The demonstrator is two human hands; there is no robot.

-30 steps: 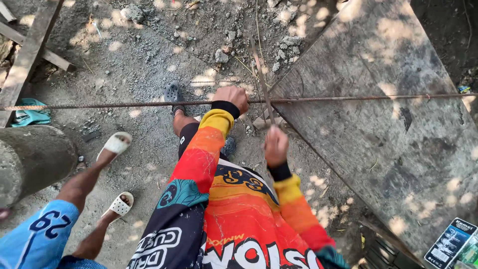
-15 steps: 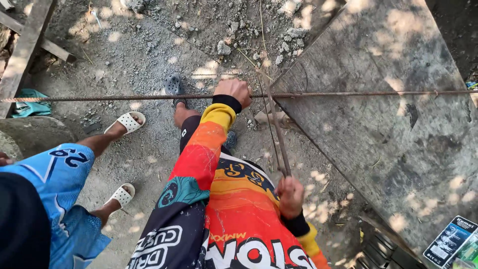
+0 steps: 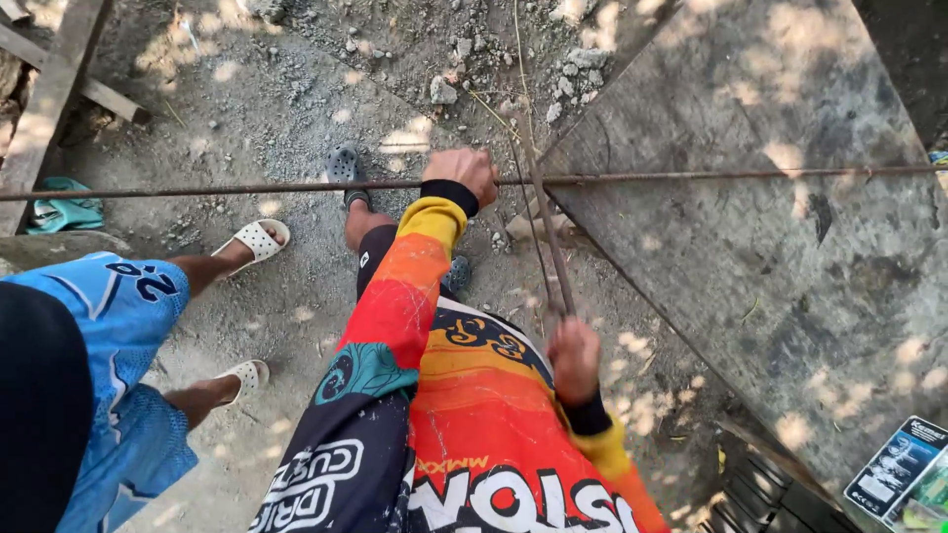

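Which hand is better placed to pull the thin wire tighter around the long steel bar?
Probably the right hand: it holds the wire ends. The left hand grips the bar at the crossing.

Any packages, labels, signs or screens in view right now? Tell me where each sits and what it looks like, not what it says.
Package: bottom right corner, lying flat on the grey slab; a flat rectangle, dark blue and black with a pale picture panel, cut off by the frame edge.
Second packet: tucked against the first one's lower right side; green and yellow, mostly out of frame, shape unclear.
No signs or screens in view.
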